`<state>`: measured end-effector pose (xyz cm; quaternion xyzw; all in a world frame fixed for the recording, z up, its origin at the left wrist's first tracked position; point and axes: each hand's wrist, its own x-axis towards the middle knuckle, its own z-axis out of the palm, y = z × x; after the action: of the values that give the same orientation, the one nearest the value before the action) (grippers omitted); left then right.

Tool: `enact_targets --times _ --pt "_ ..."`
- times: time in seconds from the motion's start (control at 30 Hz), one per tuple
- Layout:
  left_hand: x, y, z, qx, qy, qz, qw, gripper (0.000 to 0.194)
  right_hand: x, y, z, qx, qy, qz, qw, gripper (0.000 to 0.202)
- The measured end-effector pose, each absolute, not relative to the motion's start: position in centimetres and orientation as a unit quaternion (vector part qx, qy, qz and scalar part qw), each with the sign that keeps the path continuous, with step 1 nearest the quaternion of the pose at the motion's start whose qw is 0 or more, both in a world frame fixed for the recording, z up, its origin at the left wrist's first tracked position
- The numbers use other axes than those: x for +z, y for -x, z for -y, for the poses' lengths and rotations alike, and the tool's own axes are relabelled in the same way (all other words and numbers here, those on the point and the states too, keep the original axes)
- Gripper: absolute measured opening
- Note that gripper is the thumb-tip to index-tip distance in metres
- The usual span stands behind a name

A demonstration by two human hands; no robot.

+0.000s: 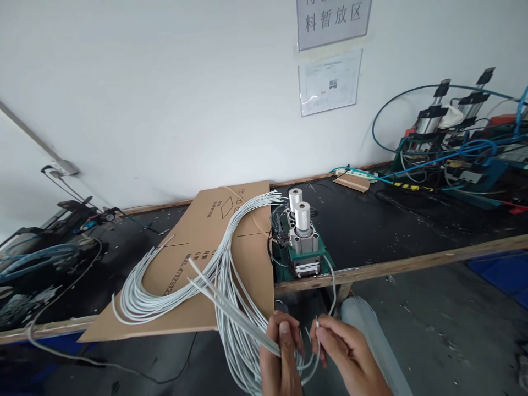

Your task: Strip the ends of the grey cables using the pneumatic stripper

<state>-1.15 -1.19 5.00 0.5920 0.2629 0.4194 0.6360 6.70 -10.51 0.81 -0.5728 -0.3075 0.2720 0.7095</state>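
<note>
My left hand [282, 346] is closed around a few white cables [243, 319], whose free ends stick out up and to the left. Close beside it, my right hand [342, 344] pinches the end of a single white cable [317, 352] between thumb and fingertips. A large bundle of white cables [225, 264] lies in an S-curve over a flattened cardboard sheet [251, 258] and hangs off the table edge below. Just beyond my hands stands a small pneumatic machine [303, 242] with two silver cylinders on a green base.
The black table [371, 231] has a wooden front edge. More pneumatic machines [437, 126] with blue hoses stand at the right, and other equipment [49, 247] is at the left. A cardboard piece [352, 181] lies near the wall. Under the table is a grey cylindrical object [371, 335].
</note>
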Motion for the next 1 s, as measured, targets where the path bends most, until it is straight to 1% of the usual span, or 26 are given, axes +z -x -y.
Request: enact_targets --times 0.13,0.2,0.27,0.43,0.57,0.7,0.87,1.0 --pt "6.3 1.2 1.0 0.290 -0.578 -0.210 0.733 0.044 1.5 -5.5 10.8 0.261 0.616 0.257 0.698 0.044" --pt "6.7 1.3 0.7 0.253 -0.558 -0.186 0.768 0.039 2.3 -5.2 10.6 0.278 0.628 0.254 0.681 0.048" --pt "6.7 1.4 0.2 0.242 -0.554 -0.174 0.777 0.036 3.0 -5.2 10.5 0.296 0.632 0.263 0.666 0.053" --pt "5.5 1.6 -1.2 0.239 -0.576 -0.136 0.769 0.031 3.5 -5.2 10.8 0.318 0.634 0.253 0.658 0.057" --pt "4.8 1.8 -2.3 0.219 -0.609 -0.090 0.757 0.030 2.8 -5.3 11.2 0.329 0.638 0.252 0.649 0.050" --pt "4.5 1.9 -2.9 0.206 -0.640 -0.080 0.736 0.019 1.9 -5.9 11.3 0.357 0.612 0.303 0.637 0.048" --pt "5.0 2.1 -3.2 0.173 -0.687 -0.089 0.700 0.008 2.3 -6.7 11.4 0.411 0.546 0.342 0.645 0.049" --pt "5.9 2.4 -3.7 0.115 -0.734 -0.089 0.663 0.007 3.2 -7.2 11.6 0.445 0.525 0.357 0.632 0.052"
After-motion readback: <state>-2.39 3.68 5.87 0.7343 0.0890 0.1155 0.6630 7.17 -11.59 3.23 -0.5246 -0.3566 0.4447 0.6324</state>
